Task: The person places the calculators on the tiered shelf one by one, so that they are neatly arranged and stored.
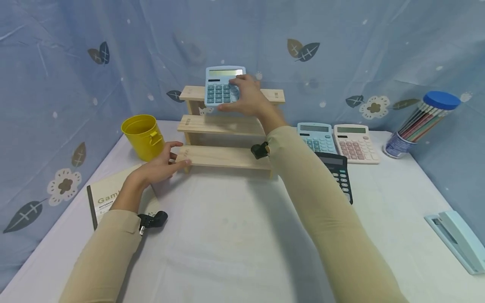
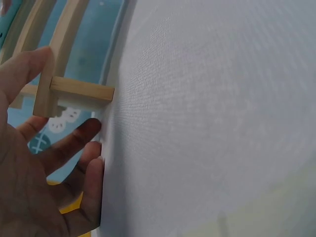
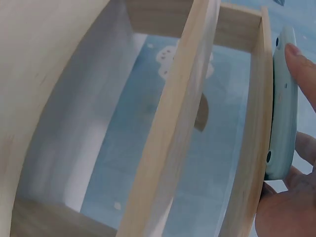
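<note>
While the left hand rests flat-fingered against the wooden stepped rack, the right hand grips a blue calculator at the top step — seemingly not yet released; three calculators lie on the table, apparently still to go.

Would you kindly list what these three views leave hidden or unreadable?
- Black calculator, head view: its left part is hidden behind the right sleeve.
- Notebook, head view: the left hand and its sleeve cover part of the cover, so the title cannot be read in full.
- Stapler, head view: cut off by the right edge.
- Held blue calculator, right wrist view: seen edge-on, so its keys are hidden.
</note>
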{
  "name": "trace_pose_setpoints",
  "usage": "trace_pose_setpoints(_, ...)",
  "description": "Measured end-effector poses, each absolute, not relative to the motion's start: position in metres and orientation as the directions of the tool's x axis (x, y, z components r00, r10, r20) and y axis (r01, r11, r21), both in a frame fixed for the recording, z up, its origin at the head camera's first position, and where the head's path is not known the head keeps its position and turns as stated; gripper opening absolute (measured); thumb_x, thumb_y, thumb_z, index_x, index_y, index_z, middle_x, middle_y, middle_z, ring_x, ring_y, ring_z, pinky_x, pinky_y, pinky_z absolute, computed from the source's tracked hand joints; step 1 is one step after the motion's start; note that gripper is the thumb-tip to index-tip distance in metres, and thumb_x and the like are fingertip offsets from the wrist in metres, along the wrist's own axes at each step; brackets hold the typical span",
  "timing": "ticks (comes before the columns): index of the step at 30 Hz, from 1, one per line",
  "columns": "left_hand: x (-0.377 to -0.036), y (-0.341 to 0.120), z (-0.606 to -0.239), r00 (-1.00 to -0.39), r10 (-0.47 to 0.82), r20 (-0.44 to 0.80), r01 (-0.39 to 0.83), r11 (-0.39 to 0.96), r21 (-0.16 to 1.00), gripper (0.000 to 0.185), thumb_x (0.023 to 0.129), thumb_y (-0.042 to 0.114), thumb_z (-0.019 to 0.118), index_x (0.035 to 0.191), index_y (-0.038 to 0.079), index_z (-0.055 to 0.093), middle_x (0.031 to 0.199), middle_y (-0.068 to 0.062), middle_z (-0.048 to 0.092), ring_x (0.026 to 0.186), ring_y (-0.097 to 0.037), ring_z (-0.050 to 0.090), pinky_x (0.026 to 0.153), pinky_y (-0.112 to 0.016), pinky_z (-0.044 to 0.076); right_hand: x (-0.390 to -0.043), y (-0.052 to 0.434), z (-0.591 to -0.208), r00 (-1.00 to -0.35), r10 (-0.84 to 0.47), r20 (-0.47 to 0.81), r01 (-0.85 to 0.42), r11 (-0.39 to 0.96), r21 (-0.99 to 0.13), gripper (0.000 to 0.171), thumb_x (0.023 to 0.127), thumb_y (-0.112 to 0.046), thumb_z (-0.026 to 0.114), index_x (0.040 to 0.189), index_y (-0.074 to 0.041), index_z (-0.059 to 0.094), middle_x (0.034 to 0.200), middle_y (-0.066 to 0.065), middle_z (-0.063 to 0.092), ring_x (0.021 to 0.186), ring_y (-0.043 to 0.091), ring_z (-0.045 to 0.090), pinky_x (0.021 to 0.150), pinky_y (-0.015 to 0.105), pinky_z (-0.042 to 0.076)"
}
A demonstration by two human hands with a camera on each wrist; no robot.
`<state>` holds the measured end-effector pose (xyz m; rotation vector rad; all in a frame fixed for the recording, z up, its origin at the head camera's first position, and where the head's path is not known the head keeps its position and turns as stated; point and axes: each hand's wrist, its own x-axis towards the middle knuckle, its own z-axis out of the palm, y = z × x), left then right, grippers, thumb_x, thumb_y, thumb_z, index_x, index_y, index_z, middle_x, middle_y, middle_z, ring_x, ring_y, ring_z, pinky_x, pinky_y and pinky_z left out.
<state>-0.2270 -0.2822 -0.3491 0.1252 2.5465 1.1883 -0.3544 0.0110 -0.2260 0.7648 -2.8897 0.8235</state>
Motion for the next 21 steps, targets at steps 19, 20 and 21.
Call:
trace_pose_setpoints(19, -0.225, -0.281, -0.349, -0.942, 0.205, -0.264, -0.066, 0.66, 0.748, 0.092, 0.098, 0.064, 0.057, 0.161, 0.029, 0.001, 0.15, -0.024, 0.038, 0.134, -0.039, 0.044, 0.109, -0.058, 0.036, -0.352, -0.022, -0.23, -0.894, -0.428, 0.131, -0.439, 0.779, -0.448, 0.086, 0.097, -0.062, 0.058, 0.164, -0.02, 0.026, 0.174, 0.0, 0.006, 0.158, 0.032, 0.011, 0.126, 0.048, 0.016)
trace_pose_setpoints(20, -0.225, -0.281, -0.349, -0.942, 0.207, -0.262, -0.063, 0.66, 0.749, 0.092, 0.098, 0.064, 0.057, 0.161, 0.029, 0.001, 0.15, -0.024, 0.038, 0.134, -0.039, 0.044, 0.109, -0.058, 0.037, -0.352, -0.023, -0.23, -0.898, -0.421, 0.13, -0.432, 0.787, -0.44, 0.086, 0.097, -0.064, 0.057, 0.164, -0.022, 0.025, 0.174, -0.001, 0.005, 0.158, 0.031, 0.012, 0.126, 0.048, 0.017)
trace_pose_setpoints(21, -0.225, -0.28, -0.349, -0.942, 0.209, -0.261, -0.06, 0.661, 0.748, 0.092, 0.098, 0.064, 0.057, 0.161, 0.029, 0.001, 0.15, -0.024, 0.038, 0.133, -0.039, 0.044, 0.109, -0.058, 0.037, -0.351, -0.023, -0.23, -0.902, -0.412, 0.126, -0.423, 0.795, -0.434, 0.086, 0.096, -0.065, 0.056, 0.164, -0.023, 0.025, 0.174, -0.002, 0.004, 0.157, 0.031, 0.013, 0.126, 0.048, 0.018)
